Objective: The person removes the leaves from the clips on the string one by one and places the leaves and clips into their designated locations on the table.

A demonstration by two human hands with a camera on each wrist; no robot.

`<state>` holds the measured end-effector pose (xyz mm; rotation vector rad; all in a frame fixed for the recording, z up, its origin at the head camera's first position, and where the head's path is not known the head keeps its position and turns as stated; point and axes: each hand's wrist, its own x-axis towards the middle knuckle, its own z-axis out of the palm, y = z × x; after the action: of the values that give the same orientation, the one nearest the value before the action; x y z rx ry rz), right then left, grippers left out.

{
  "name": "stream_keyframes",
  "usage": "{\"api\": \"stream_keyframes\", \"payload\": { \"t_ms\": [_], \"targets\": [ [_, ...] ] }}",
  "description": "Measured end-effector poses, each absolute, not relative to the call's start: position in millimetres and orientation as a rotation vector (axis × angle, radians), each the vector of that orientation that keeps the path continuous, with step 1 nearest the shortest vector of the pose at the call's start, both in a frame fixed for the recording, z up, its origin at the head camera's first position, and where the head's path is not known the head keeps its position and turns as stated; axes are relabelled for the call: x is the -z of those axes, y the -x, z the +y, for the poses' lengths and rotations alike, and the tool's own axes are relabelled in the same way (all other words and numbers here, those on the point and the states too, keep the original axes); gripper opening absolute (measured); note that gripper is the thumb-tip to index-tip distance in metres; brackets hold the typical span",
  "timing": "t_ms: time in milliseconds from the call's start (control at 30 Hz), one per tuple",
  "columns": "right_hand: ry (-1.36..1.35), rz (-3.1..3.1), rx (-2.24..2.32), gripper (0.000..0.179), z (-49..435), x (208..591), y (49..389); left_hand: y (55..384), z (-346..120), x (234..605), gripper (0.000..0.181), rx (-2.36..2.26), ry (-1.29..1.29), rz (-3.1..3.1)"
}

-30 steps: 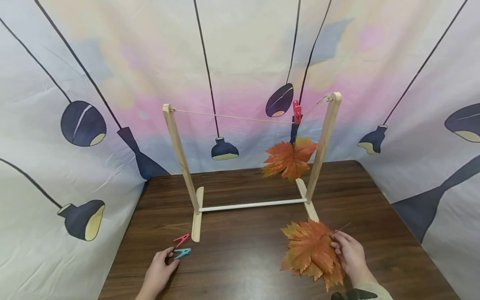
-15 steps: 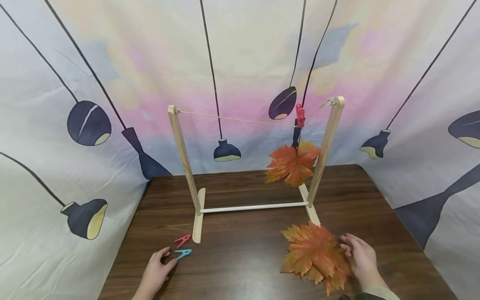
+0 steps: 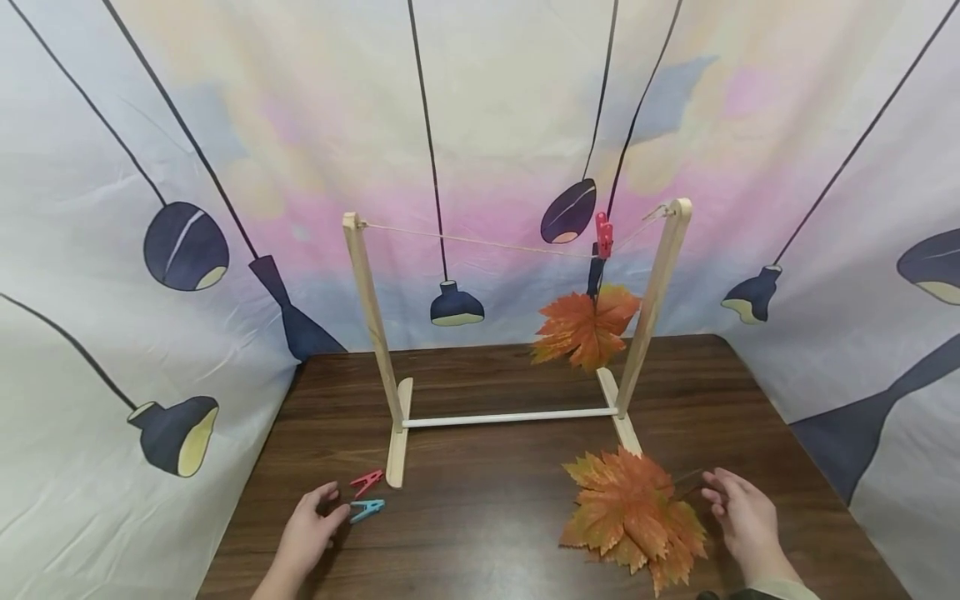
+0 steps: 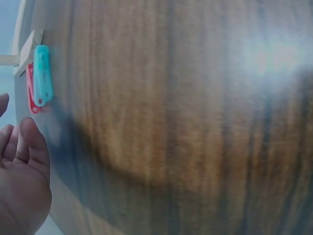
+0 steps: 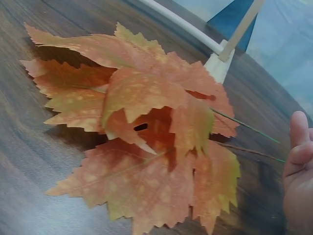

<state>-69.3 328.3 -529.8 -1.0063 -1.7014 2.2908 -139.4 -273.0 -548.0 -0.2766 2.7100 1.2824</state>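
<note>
At the table's left, a red clothespin point(image 3: 367, 481) and a blue clothespin point(image 3: 367, 510) lie side by side. My left hand point(image 3: 306, 529) is just left of them, fingers loosely bent and holding nothing; the left wrist view shows a gap between its fingertips and the blue clothespin. Orange-yellow maple leaves point(image 3: 633, 517) lie overlapped on the right, two thin stems point(image 5: 247, 126) pointing right. Beside the stem ends rests my right hand point(image 3: 742, 517), its fingers loosely curled and apart from the leaves. Part of the lower leaf is hidden under the upper one.
A wooden frame point(image 3: 375, 321) with a white crossbar point(image 3: 510, 417) stands mid-table. From its string point(image 3: 480, 242) hangs another maple leaf point(image 3: 588, 327), clipped by a red clothespin point(image 3: 604, 236). Printed lamp cloth point(image 3: 487, 125) encloses the dark wooden table point(image 3: 480, 475).
My right hand has let go of the leaf stems and drawn off to the right, the leaves now lying on the table. My left hand has shifted slightly away from the blue clothespin.
</note>
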Motion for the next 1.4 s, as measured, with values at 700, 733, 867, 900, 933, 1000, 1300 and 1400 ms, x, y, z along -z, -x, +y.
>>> {"api": "stream_keyframes", "payload": {
  "t_ms": [700, 733, 867, 900, 933, 1000, 1300, 1400],
  "targets": [
    [0.947, -1.696, -2.308, 0.007, 332, 514, 77, 160, -248, 514, 0.05, -1.418, 0.142, 2.757],
    [0.936, -1.696, -2.309, 0.005, 332, 512, 78, 161, -246, 513, 0.05, -1.421, 0.128, 2.763],
    [0.878, -1.713, -2.313, 0.004, 329, 507, 83, 167, -237, 512, 0.049, -1.412, 0.091, 2.763],
    [0.866, -1.711, -2.318, 0.004, 328, 506, 84, 168, -235, 511, 0.049, -1.404, 0.085, 2.766],
    [0.854, -1.715, -2.32, 0.005, 327, 504, 85, 170, -233, 511, 0.049, -1.404, 0.076, 2.764],
    [0.822, -1.733, -2.319, 0.002, 326, 502, 87, 172, -228, 509, 0.049, -1.42, 0.057, 2.758],
    [0.708, -1.775, -2.294, 0.006, 320, 495, 94, 183, -212, 495, 0.047, -1.538, 0.03, 2.684],
    [0.719, -1.771, -2.291, 0.004, 318, 493, 95, 188, -207, 489, 0.046, -1.512, 0.0, 2.712]
  ]
}}
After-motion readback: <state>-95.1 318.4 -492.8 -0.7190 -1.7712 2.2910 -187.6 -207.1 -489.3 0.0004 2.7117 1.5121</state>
